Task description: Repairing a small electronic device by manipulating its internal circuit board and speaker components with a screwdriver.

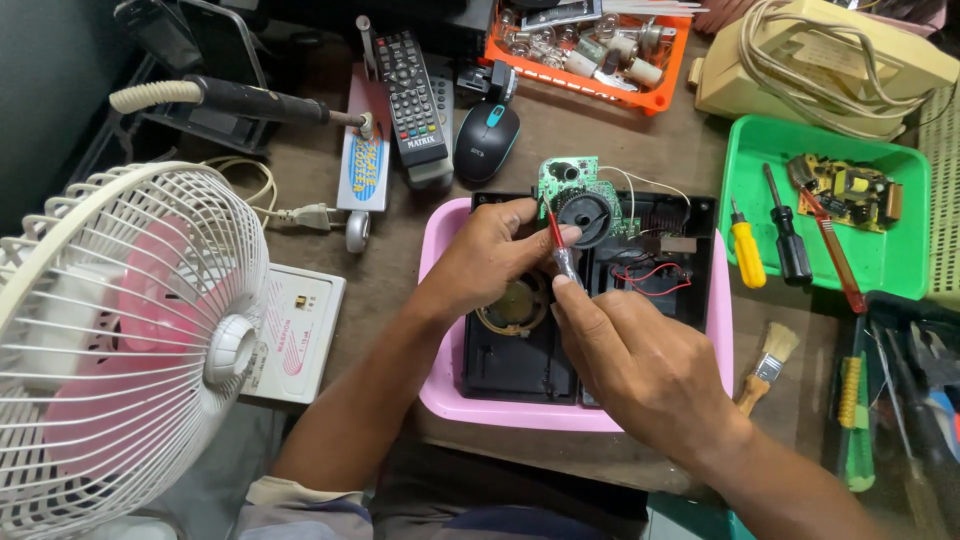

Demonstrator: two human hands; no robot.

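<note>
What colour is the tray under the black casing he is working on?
Pink: the tray shows plainly beneath the black casing in the head view.

Far left: white table fan (pixel 120 340) with pink blades. Behind it on the worktop (pixel 600 130): black remote control (pixel 410 100), black computer mouse (pixel 487 140), orange tray (pixel 590 50) of small bulbs. Right side: green tray (pixel 880 265) holding a yellow-handled screwdriver (pixel 746 250), a black-handled screwdriver (pixel 788 235) and a yellowish circuit board (pixel 848 190). Nearby: a small paintbrush (pixel 765 365).
</note>
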